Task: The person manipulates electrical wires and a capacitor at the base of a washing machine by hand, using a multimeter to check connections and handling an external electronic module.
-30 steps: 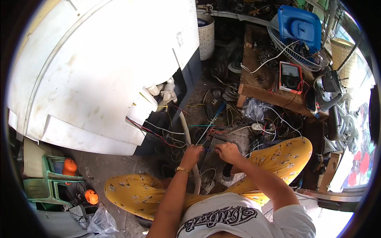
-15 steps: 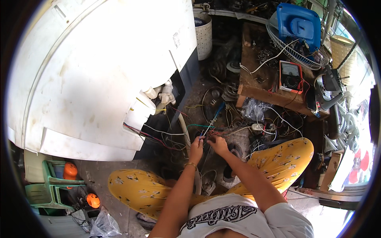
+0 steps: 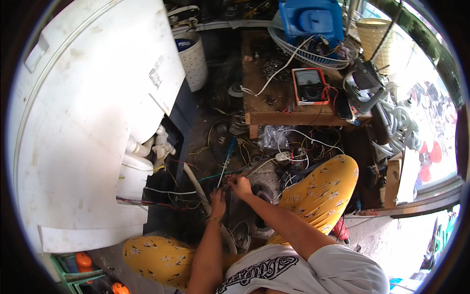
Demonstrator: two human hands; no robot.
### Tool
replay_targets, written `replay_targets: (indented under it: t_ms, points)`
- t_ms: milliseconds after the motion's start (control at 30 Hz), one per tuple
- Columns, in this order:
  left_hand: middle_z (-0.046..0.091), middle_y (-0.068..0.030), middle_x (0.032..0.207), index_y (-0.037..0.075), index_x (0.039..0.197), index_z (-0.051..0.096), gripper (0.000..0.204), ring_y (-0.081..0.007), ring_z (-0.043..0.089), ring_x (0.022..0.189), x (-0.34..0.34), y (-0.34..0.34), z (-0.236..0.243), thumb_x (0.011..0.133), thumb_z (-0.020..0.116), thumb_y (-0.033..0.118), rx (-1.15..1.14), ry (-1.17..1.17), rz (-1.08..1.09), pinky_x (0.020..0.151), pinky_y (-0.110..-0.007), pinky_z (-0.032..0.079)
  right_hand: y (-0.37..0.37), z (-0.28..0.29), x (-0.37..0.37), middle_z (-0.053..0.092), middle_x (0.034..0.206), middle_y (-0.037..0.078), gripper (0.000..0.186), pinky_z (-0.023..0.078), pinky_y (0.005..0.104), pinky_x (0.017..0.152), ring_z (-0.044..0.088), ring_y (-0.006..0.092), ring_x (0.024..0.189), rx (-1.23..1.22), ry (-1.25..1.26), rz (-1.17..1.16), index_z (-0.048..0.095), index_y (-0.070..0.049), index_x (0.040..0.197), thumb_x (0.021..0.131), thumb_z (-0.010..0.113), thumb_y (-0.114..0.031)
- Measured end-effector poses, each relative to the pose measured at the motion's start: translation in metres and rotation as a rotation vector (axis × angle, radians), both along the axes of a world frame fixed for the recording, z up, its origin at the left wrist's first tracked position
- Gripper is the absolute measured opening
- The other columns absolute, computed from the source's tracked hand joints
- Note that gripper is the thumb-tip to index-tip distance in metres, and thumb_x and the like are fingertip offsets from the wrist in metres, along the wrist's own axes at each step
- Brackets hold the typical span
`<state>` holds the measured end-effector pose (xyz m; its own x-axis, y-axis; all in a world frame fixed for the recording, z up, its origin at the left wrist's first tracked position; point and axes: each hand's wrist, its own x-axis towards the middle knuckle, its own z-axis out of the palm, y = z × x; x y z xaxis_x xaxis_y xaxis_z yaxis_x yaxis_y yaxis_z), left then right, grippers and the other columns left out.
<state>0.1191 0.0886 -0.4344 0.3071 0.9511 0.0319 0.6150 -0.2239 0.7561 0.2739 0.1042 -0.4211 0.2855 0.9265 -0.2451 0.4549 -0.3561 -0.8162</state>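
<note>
Both hands are close together in front of me, low between my knees. My left hand [image 3: 218,199] is closed, with the lower end of a thin white wire [image 3: 223,173] running up from its fingertips toward a blue section [image 3: 230,147]. Just right of it, my right hand [image 3: 240,187] is closed in a pinch at a bunch of thin reddish wires [image 3: 237,177]. The fingertips are small and partly hidden, so where the wires meet is unclear. A green wire [image 3: 211,175] passes just beyond the fingers.
A white appliance housing [image 3: 93,122] with pale pipe fittings [image 3: 162,144] fills the left. Ahead right, a wooden bench [image 3: 264,105] bears an analog multimeter [image 3: 310,87] and a basket [image 3: 313,60] with a blue lid. Loose cables and a clear plastic bag [image 3: 272,137] lie below it.
My view has turned, so the surroundings sit further left and the bench higher. My hands remain close together at the wires, the left now slightly lower than the right.
</note>
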Motion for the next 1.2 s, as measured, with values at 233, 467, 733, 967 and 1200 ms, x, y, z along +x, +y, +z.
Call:
replay_targets:
  t_ms: [233, 467, 733, 967, 1200]
  points:
    - [0.061, -0.0192, 0.098, 0.001, 0.104, 0.059, 0.016, -0.0409, 0.052, 0.097, -0.012, 0.000, -0.016, 0.093, 0.051, 0.009, -0.005, -0.032, 0.165, 0.087, -0.047, 0.039, 0.005, 0.018, 0.001, 0.070, 0.087, 0.018, 0.023, 0.053, 0.0412, 0.079, 0.069, 0.0332, 0.087, -0.022, 0.061, 0.024, 0.074, -0.008, 0.093, 0.077, 0.073, -0.026]
    - [0.064, -0.0161, 0.086, 0.001, 0.088, 0.060, 0.014, -0.0367, 0.057, 0.086, -0.004, 0.006, -0.016, 0.094, 0.049, 0.008, -0.046, -0.134, 0.150, 0.079, -0.045, 0.042, 0.018, -0.015, 0.132, 0.068, 0.096, 0.025, 0.029, 0.053, 0.0472, 0.083, 0.066, 0.0403, 0.094, -0.265, -0.497, 0.047, 0.068, 0.002, 0.095, 0.079, 0.061, -0.020]
    - [0.064, -0.0148, 0.085, 0.001, 0.089, 0.059, 0.016, -0.0346, 0.059, 0.083, -0.011, 0.004, -0.007, 0.095, 0.047, 0.010, -0.024, -0.131, 0.179, 0.077, -0.043, 0.044, 0.002, -0.059, 0.178, 0.041, 0.129, 0.020, 0.035, 0.051, 0.0464, 0.090, 0.047, 0.0399, 0.115, -0.427, -0.576, -0.546, 0.055, 0.001, 0.111, 0.079, 0.062, -0.012]
    - [0.063, -0.0143, 0.086, 0.002, 0.091, 0.059, 0.019, -0.0338, 0.060, 0.083, -0.013, 0.002, 0.004, 0.098, 0.046, 0.013, -0.087, -0.117, 0.201, 0.078, -0.042, 0.045, 0.010, -0.048, 0.218, 0.063, 0.119, 0.020, 0.051, 0.048, 0.0493, 0.090, 0.058, 0.0353, 0.115, -0.495, -0.288, -0.683, 0.054, -0.005, 0.120, 0.082, 0.067, -0.037]
    - [0.064, -0.0136, 0.086, 0.001, 0.091, 0.059, 0.018, -0.0338, 0.059, 0.085, -0.003, 0.012, 0.003, 0.097, 0.047, 0.012, -0.086, -0.114, 0.169, 0.078, -0.042, 0.045, 0.015, 0.020, 0.239, 0.064, 0.123, 0.013, 0.048, 0.041, 0.0563, 0.095, 0.062, 0.0329, 0.112, -0.782, -0.616, 0.026, 0.064, -0.011, 0.119, 0.081, 0.065, -0.039]
